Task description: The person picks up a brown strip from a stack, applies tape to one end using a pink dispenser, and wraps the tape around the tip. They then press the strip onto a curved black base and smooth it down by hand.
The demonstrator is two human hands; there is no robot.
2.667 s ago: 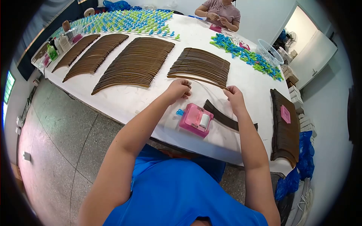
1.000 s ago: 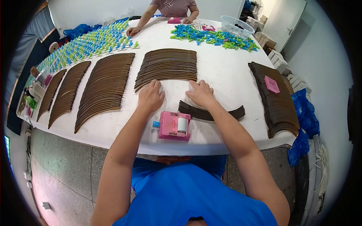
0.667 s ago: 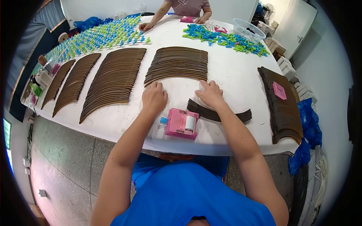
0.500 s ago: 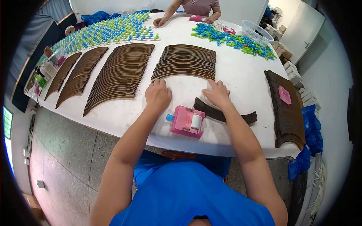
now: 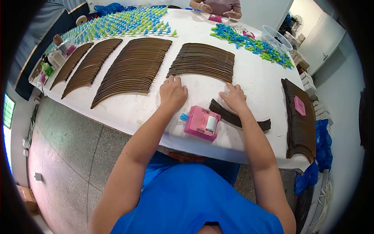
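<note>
A row of curved brown strips (image 5: 202, 60) lies fanned on the white table, each overlapping the one behind. My left hand (image 5: 173, 93) rests at the near left corner of this row, fingertips touching the strip ends, thumb apart. At the near right corner is my right hand (image 5: 235, 97), its fingers stretched toward the ends and its thumb spread. Close below my hands stands a pink box-shaped holder (image 5: 199, 123) with a white roll (image 5: 211, 123) and a blue piece (image 5: 184, 117) at its side. A small dark curved bundle (image 5: 230, 116) passes partly beneath my right forearm.
More fanned strips (image 5: 134, 64) lie to the left. Blue and green clips stand upright (image 5: 128, 23) at the back left; others lie heaped (image 5: 249, 43) near a clear basket (image 5: 276, 39). A brown stack (image 5: 302, 128) bears a pink frame (image 5: 299, 105). Across the table sits another person (image 5: 224, 6).
The view has shifted, so the table things appear farther right. My hands stay at the row's near corners. The other person's hands have come up and closer together.
</note>
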